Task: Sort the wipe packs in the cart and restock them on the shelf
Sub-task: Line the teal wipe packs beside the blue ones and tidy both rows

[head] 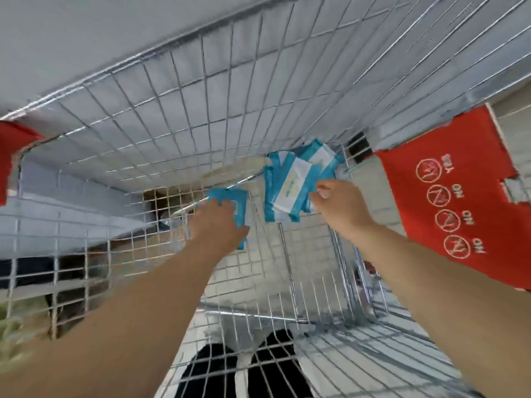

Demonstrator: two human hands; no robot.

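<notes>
cart [161, 133], left hand [218, 222] holding wipe pack [230, 198], right hand [339, 203] gripping stack [288, 185]

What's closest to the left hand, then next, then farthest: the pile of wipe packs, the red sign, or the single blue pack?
1. The single blue pack: held under the left hand.
2. The pile of wipe packs: just to its right.
3. The red sign: far right side.

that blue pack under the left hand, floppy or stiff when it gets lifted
Probably soft and bendy: the blue pack under the left hand looks film-wrapped, like the slumped pile beside it. Its smooth wrap may be slippery. Flat, so unlikely to roll, though a corner might snag the cart wire.
</notes>
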